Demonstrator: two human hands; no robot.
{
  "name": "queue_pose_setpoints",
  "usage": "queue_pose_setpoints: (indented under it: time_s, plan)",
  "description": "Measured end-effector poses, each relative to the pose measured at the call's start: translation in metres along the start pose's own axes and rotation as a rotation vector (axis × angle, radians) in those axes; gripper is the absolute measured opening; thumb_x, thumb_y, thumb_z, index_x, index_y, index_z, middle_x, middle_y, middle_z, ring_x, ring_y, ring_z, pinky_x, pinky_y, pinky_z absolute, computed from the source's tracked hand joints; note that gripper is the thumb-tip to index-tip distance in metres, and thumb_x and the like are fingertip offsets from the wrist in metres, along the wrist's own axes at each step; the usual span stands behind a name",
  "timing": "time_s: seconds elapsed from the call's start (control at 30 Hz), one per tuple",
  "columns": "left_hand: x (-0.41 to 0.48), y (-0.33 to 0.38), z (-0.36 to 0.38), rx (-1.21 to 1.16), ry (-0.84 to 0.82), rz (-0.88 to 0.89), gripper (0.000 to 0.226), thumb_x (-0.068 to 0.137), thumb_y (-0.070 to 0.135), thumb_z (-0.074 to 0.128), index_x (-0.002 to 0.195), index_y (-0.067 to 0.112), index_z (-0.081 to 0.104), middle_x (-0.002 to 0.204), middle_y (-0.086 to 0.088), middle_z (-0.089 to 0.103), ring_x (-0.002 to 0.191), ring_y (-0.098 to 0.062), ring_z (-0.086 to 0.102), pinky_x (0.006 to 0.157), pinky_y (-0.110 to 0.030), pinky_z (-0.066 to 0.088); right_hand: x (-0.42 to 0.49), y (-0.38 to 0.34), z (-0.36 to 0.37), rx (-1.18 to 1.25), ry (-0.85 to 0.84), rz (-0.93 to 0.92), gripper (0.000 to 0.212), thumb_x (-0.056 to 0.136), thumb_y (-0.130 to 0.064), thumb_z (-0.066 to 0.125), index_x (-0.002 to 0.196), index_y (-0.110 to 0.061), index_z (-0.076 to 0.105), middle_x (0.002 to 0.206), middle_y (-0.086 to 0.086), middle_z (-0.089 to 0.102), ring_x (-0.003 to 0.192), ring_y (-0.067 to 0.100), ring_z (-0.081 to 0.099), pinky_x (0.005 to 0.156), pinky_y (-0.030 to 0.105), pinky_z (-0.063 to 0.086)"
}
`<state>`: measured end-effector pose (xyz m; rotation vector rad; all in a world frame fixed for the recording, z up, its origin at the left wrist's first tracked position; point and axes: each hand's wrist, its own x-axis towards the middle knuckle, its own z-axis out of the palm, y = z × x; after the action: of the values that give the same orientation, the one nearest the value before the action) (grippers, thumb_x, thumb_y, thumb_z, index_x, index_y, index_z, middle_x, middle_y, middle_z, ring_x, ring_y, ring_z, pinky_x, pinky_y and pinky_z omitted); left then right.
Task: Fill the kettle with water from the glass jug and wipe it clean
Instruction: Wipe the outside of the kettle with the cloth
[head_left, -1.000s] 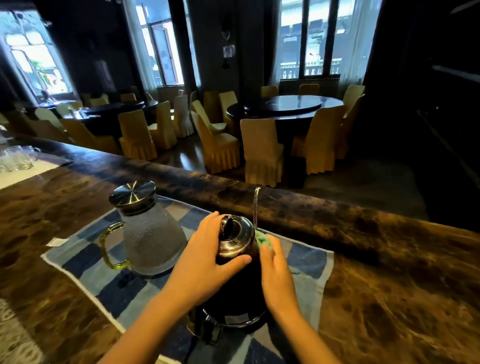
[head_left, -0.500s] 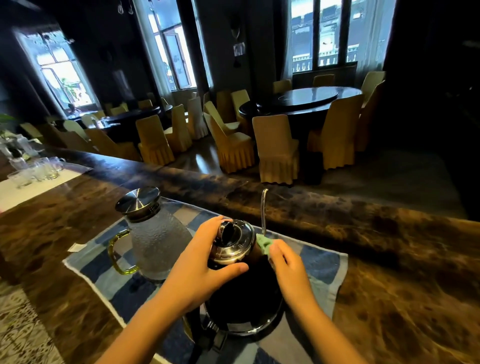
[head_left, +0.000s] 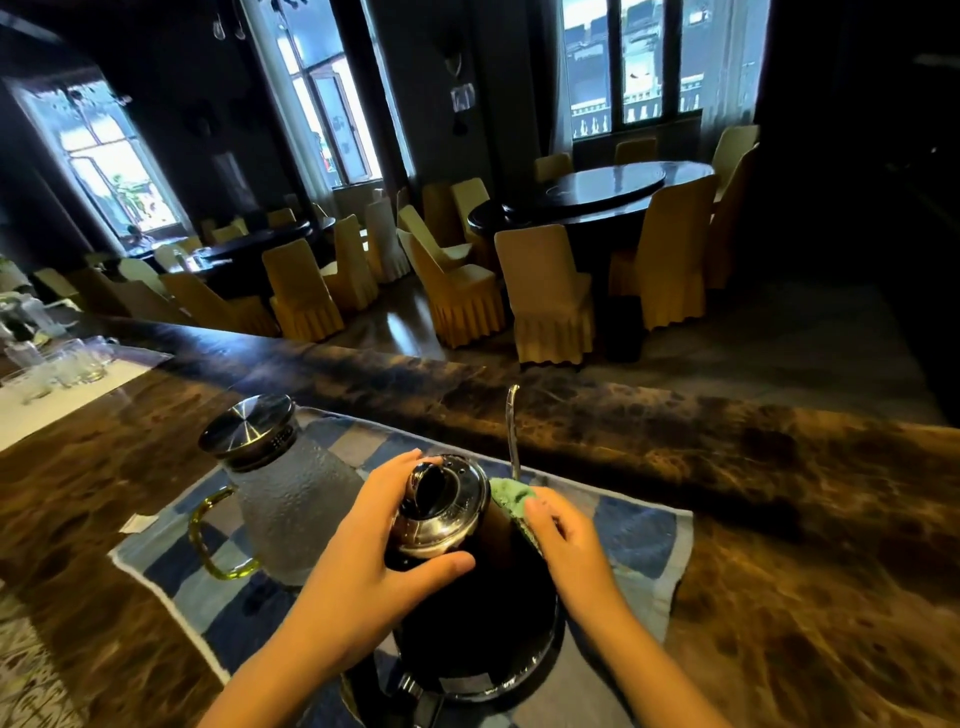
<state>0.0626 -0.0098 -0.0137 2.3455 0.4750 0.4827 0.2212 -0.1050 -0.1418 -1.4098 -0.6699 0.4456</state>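
A black kettle (head_left: 467, 618) with a shiny steel lid (head_left: 452, 499) and a thin upright spout (head_left: 513, 431) stands on a blue checked cloth (head_left: 644, 530). My left hand (head_left: 363, 561) grips the kettle's neck just under the lid, thumb across the front. My right hand (head_left: 566, 545) holds a green wiping cloth (head_left: 511, 499) against the kettle's right shoulder. A frosted glass jug (head_left: 291, 499) with a steel lid and yellow-green handle (head_left: 208, 540) stands upright to the left of the kettle, untouched.
The cloth lies on a dark marble counter (head_left: 779, 519) with a raised far ledge. Several drinking glasses (head_left: 67, 364) stand on a white mat at the far left. A small paper slip (head_left: 136, 522) lies left of the cloth. Beyond the counter are dining tables and covered chairs.
My right hand with the green cloth has slid down and rightward along the kettle's shoulder. The view has tilted up a little. My left hand keeps its grip; the jug has not moved.
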Motion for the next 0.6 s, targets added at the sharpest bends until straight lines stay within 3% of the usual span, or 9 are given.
queue_pose_setpoints:
  time_s: [0.1,0.2,0.27,0.33,0.4,0.53,0.6]
  plan:
    - [0.000,0.001,0.000,-0.010,-0.006,-0.011,0.080,0.061,0.060,0.075,0.130,0.046,0.037,0.138,0.021,0.043,0.127,0.001,0.042,0.107,-0.037,0.041,-0.004,0.010,0.002,-0.118,0.133,0.119,0.025,0.097,-0.029,0.048,0.087,-0.010,0.060,0.087,0.017,0.063,0.078,0.022,0.060,0.075,0.047,0.050]
    - [0.000,0.000,0.000,-0.011,-0.005,-0.018,0.084,0.058,0.064,0.074,0.131,0.046,0.037,0.140,0.020,0.042,0.129,0.000,0.040,0.108,-0.040,0.040,0.009,0.006,0.005,-0.114,0.163,0.297,0.028,0.099,-0.029,0.041,0.088,-0.009,0.058,0.096,0.022,0.062,0.083,0.021,0.058,0.081,0.045,0.050]
    - [0.000,-0.001,0.000,0.011,-0.004,-0.012,0.081,0.058,0.061,0.071,0.130,0.048,0.037,0.139,0.022,0.041,0.128,0.003,0.040,0.108,-0.038,0.040,0.029,-0.003,0.005,0.140,0.176,0.469,0.030,0.101,-0.032,0.038,0.096,-0.013,0.060,0.106,0.021,0.065,0.097,0.028,0.062,0.089,0.046,0.050]
    - [-0.001,0.000,0.000,0.009,-0.006,-0.017,0.079,0.059,0.058,0.072,0.130,0.049,0.037,0.139,0.024,0.041,0.128,0.004,0.040,0.108,-0.036,0.040,0.050,-0.008,0.001,0.537,0.124,0.646,0.046,0.101,-0.040,0.034,0.106,-0.003,0.061,0.111,0.024,0.065,0.101,0.034,0.063,0.091,0.046,0.051]
    - [-0.001,0.000,0.000,0.007,-0.008,-0.020,0.079,0.060,0.059,0.072,0.130,0.050,0.036,0.139,0.025,0.040,0.128,0.005,0.039,0.108,-0.036,0.040,0.062,-0.008,-0.004,0.731,0.051,0.719,0.059,0.100,-0.048,0.030,0.100,0.000,0.063,0.102,0.024,0.067,0.089,0.034,0.065,0.078,0.042,0.053]
    - [0.000,0.001,0.001,0.014,-0.001,-0.024,0.082,0.057,0.065,0.072,0.129,0.053,0.034,0.138,0.028,0.038,0.127,0.010,0.038,0.109,-0.032,0.039,0.078,-0.008,0.000,0.765,-0.026,0.741,0.062,0.097,-0.054,0.030,0.097,-0.002,0.063,0.074,0.017,0.066,0.063,0.026,0.064,0.059,0.033,0.051]
    - [0.001,0.001,0.001,0.007,0.000,-0.030,0.082,0.054,0.066,0.070,0.128,0.056,0.034,0.138,0.030,0.038,0.127,0.012,0.037,0.109,-0.032,0.038,0.087,-0.012,0.004,0.790,-0.028,0.724,0.064,0.096,-0.057,0.029,0.098,-0.002,0.061,0.061,0.012,0.059,0.057,0.022,0.055,0.058,0.031,0.046]
